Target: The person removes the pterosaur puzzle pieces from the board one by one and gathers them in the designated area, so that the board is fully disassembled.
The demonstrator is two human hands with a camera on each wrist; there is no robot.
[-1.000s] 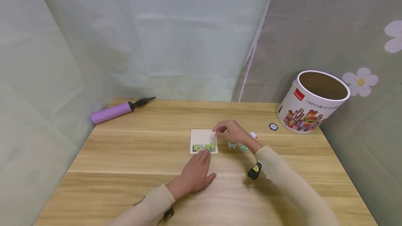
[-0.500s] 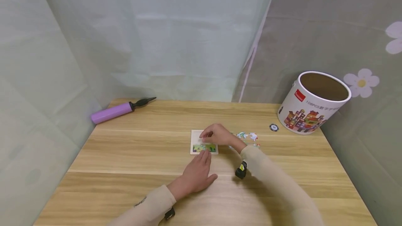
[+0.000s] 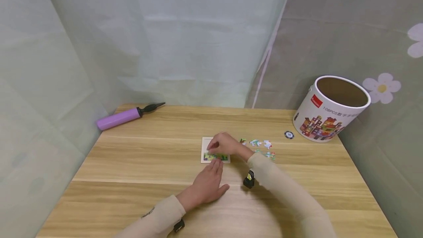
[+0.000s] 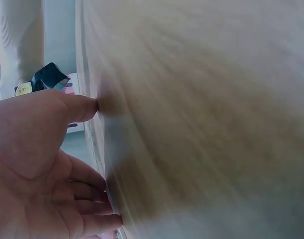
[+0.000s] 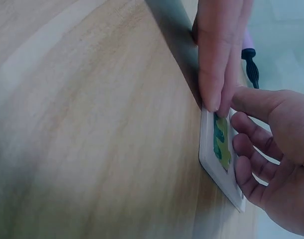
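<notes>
A small square puzzle tray (image 3: 203, 150) lies on the table, its near rows filled with green, yellow and purple jigsaw pieces (image 3: 224, 157). My left hand (image 3: 206, 183) lies flat in front of it, straight fingertips resting at the near edge. Over the tray's left part, my right hand (image 3: 226, 145) pinches a puzzle piece between thumb and forefinger; the fingers hide most of it. In the right wrist view, the right hand (image 5: 286, 134) is close above the tray's rim (image 5: 210, 154), beside the left fingertips (image 5: 211, 102). Several loose puzzle pieces (image 3: 267, 144) lie right of the tray.
A large white bucket (image 3: 317, 127) with printed blocks stands at the back right, a poker chip (image 3: 289, 134) beside it. A purple hand pump (image 3: 119, 119) with a black nozzle lies at the back left. Hanging cloths (image 3: 205, 47) surround the table (image 3: 148, 157).
My right hand has moved left from the tray's right edge to above its left part and lowered, uncovering loose pieces at the right. The left hand has stayed in place.
</notes>
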